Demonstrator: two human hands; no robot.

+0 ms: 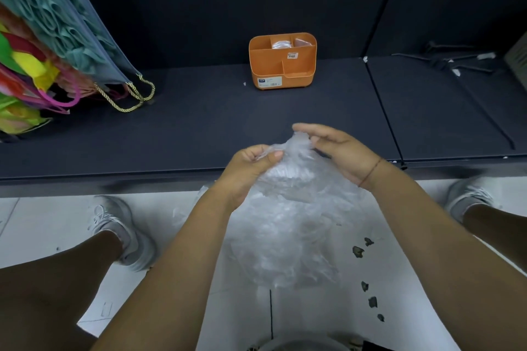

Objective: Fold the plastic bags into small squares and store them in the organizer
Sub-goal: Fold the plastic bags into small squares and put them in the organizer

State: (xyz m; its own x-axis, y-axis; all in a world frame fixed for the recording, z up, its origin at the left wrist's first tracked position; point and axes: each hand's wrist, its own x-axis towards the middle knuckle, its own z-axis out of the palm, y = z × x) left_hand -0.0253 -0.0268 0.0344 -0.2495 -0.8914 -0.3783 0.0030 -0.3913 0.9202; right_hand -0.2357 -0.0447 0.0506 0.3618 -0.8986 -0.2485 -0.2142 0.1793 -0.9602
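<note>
A crumpled clear plastic bag [291,216] hangs in front of me, over the front edge of a dark shelf [199,122]. My left hand [251,168] pinches its top left part between thumb and fingers. My right hand [336,151] pinches the top right part, a little higher and farther from me. At the back of the shelf stands an orange organizer [282,68] with several compartments. Two rear compartments hold folded clear plastic.
A stack of gift bags [57,37] with cord handles leans at the shelf's left. Dark metal hooks [453,61] lie at the far right. Below are a white tiled floor [51,225], my two grey shoes and several dark scraps [362,251].
</note>
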